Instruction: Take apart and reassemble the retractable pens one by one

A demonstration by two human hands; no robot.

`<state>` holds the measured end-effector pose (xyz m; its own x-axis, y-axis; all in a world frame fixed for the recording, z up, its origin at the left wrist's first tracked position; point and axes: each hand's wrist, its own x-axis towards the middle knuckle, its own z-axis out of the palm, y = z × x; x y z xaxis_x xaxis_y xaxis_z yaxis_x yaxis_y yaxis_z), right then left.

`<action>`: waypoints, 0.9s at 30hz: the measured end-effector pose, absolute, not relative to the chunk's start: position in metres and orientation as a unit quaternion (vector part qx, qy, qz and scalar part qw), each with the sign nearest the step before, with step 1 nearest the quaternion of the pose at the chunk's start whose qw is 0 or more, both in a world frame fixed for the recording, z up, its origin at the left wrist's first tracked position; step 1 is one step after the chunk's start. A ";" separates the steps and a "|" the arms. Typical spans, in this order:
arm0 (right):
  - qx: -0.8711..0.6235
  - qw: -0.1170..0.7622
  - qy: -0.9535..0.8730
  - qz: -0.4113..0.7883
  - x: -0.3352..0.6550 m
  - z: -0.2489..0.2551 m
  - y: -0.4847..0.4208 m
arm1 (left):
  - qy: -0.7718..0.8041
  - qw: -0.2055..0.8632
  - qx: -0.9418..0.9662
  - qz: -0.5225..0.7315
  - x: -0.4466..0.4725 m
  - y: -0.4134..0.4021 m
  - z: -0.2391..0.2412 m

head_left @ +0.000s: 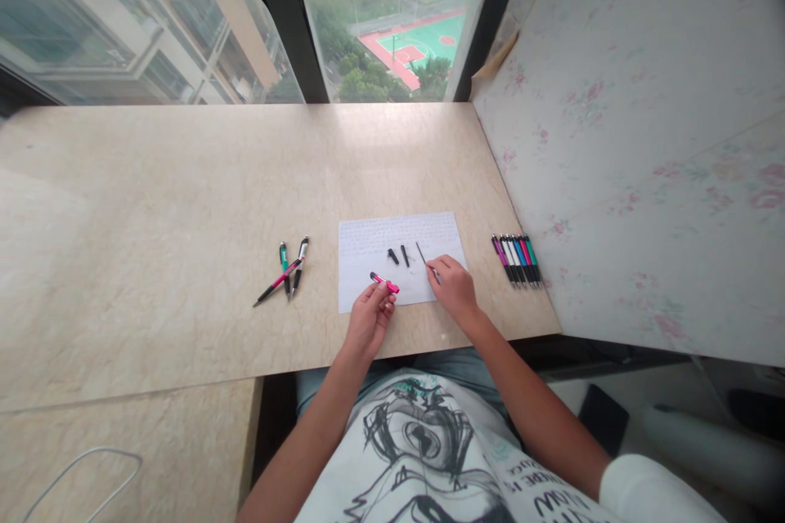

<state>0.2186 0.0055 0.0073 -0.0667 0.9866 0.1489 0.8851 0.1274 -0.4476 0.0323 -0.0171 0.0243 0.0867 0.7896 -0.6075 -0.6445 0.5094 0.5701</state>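
Note:
My left hand (370, 315) pinches a pink pen barrel (391, 287), its dark end pointing up and left above the paper. Between the fingertips of my right hand (455, 288) is a thin dark pen refill (420, 252), slanting up and left. Both hands are over the lower part of a sheet of paper (359, 257) with lines of writing across its top. Two short black pen parts lie on the sheet: a thicker one (393, 257) and a slimmer one (405, 256) beside it.
Left of the sheet, a pink pen (279, 283) lies across a green pen (283, 256) and a white pen (302, 249). Several pens (517, 261) are lined up at the right, near the flowered wall (613, 180). A thin cable (91, 452) rests at lower left. Windows border the far edge.

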 end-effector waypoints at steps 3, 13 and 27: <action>-0.661 0.205 -0.710 0.133 0.213 0.007 0.004 | 0.474 0.731 0.080 0.485 0.033 -0.018 0.023; -0.608 0.075 -0.775 0.156 0.173 0.017 0.003 | 0.458 0.733 0.064 0.499 0.032 -0.020 0.022; -0.656 0.000 -0.739 0.152 0.173 0.027 0.005 | 0.449 0.733 0.054 0.509 0.033 -0.018 0.024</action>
<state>0.1735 0.0051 0.0267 -0.1396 0.9699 -0.1995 0.9702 0.0936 -0.2235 0.0331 -0.0184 0.0239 0.0791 0.7942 -0.6025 -0.6972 0.4761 0.5360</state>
